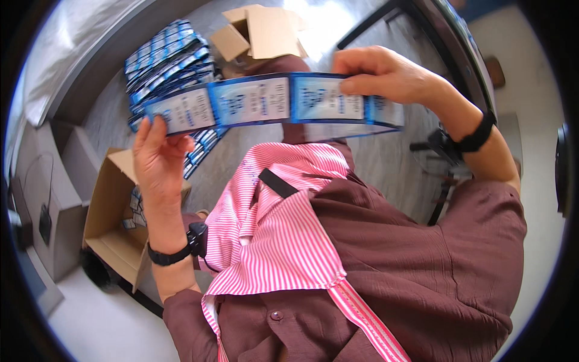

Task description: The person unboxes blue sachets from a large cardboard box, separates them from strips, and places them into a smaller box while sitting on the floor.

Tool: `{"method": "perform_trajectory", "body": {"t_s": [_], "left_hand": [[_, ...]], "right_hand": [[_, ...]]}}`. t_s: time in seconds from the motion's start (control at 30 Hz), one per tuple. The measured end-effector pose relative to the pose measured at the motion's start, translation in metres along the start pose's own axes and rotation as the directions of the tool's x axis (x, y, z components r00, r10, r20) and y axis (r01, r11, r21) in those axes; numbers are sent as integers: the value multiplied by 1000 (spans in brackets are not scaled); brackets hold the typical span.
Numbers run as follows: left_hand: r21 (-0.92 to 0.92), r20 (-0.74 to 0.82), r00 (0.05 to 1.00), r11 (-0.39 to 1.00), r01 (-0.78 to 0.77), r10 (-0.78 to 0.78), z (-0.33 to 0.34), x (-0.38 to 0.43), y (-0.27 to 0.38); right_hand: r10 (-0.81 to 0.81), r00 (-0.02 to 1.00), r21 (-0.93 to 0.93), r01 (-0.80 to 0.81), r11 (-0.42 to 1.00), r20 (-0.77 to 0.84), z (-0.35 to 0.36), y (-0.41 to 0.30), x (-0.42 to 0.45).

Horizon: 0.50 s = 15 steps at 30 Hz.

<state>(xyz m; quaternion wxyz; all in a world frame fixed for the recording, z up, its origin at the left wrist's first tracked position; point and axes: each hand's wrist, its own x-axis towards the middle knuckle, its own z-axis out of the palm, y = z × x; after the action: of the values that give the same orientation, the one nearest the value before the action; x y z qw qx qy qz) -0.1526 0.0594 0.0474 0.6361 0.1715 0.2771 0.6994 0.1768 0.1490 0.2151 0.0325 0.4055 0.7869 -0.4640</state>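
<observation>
A strip of joined blue-and-white sachets [252, 100], bearing print, is stretched between my hands in front of my lap. My left hand [158, 151] pinches its left end between thumb and fingers. Farther along, near the right end, my right hand [384, 74] grips the upper edge. Past that hand the strip folds back, and a pale length of it shows underneath. Behind the left end a tall stack of similar folded sachet strips [167, 59] stands on the floor, partly hidden by the strip. Some motion blur softens the hands and print.
An open cardboard box [120, 253] with several loose sachets [135, 210] inside stands at my left. Another open cardboard box [271, 34] lies beyond my knee. A striped pink apron [289, 244] covers my lap. Dark metal legs [434, 50] of furniture rise at the right.
</observation>
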Motion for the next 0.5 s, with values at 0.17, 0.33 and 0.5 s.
{"method": "perform_trajectory", "body": {"t_s": [0.17, 0.33, 0.5], "left_hand": [[-57, -67, 998, 998, -9, 5, -31, -6, 4], [99, -231, 972, 995, -13, 36, -61, -44, 29], [179, -394, 915, 984, -21, 91, -59, -72, 31]], "right_hand": [[43, 988, 104, -59, 993, 151, -8, -17, 47], [-9, 968, 109, -19, 994, 252, 36, 7, 122], [-68, 931, 64, 48, 997, 358, 47, 18, 162]]}}
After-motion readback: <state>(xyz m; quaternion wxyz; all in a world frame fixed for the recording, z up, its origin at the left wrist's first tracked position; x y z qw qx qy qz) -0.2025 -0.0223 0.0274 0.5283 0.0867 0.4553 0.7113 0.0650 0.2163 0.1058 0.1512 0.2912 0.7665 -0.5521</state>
